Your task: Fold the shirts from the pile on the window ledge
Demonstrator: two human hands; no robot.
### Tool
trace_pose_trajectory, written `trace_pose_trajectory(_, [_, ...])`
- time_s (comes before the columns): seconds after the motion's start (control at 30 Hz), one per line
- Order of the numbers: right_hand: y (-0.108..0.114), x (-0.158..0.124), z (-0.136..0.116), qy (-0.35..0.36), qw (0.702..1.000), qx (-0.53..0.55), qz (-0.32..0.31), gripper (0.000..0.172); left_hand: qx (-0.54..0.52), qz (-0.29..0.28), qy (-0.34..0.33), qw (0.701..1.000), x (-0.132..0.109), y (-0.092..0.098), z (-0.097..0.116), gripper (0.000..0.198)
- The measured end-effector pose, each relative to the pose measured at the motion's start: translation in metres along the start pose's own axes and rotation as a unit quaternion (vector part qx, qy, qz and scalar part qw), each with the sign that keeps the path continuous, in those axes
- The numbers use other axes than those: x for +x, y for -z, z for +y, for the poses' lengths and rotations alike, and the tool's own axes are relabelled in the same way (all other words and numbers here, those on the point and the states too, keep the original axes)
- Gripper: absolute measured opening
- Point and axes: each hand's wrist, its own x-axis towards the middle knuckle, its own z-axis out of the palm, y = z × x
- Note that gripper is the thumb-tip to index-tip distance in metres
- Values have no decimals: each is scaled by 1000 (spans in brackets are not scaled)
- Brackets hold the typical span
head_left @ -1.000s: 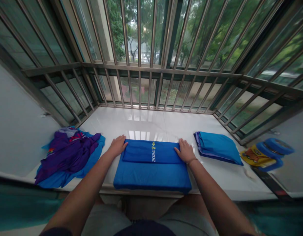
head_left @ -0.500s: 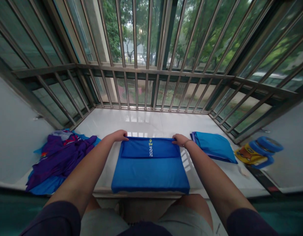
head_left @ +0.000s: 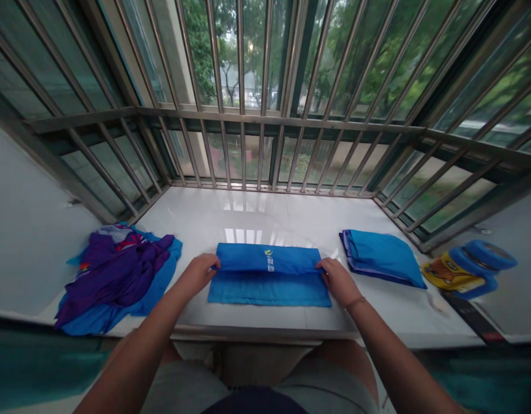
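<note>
Blue cloth point(head_left: 269, 292), small blurred print point(head_left: 270, 261), underside hidden

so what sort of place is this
Probably a bay window in a home: a glossy white ledge reaches out to windows behind a metal grille, with a heap of clothes and a folded blue stack lying on it.

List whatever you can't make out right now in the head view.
All in the head view:
- Blue cloth: inner layers, hidden under its own fold.
- White and yellow-green print: too small and blurred to read.
- Left hand: some fingers, hidden behind the hand itself.
- Crumpled pile: lower layers, covered by its top folds.
</note>
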Motion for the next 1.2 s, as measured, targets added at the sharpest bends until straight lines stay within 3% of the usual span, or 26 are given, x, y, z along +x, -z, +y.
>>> trace_pose_trajectory(0.1, [-7,-30,1,19,999,-5,-44,43,-1,-14,2,1000,-36,-9,4,17])
trace_pose_trajectory(0.2, [0,-34,-5,7,998,-46,-50,48,17,-6,-2,1000,-42,-4,10,16])
trace_pose_trajectory(0.33, [-1,-4,-42,-9,998,-60,-5,46,50,20,14,998,-10,-12,33,33])
trace_pose_trajectory(0.47, [-34,41,-105,-1,999,-41,-19,57,116,-13,21,993,34,-56,74,46])
trace_pose_trajectory(0.57, [-58,64,-129,-9,996,-31,-77,67,151,-63,20,986,50,-83,92,55])
trace_pose_trajectory(0.67, [-62,69,-111,-66,991,-41,-110,70,172,-75,69,980,46,-84,81,60])
trace_pose_trajectory(0.87, [-24,39,-22,-197,969,-99,-107,64,192,-37,185,963,7,-35,11,62])
trace_pose_trajectory(0.93, [-12,26,-6,-159,980,-82,-90,62,171,-23,145,974,-4,-22,-1,63])
trace_pose_trajectory(1.07, [-3,3,-4,48,994,10,-98,60,107,-65,-21,992,-13,-17,6,55])
trace_pose_trajectory(1.2, [-2,0,-12,79,990,16,-119,36,107,-120,-27,987,-5,-20,25,26])
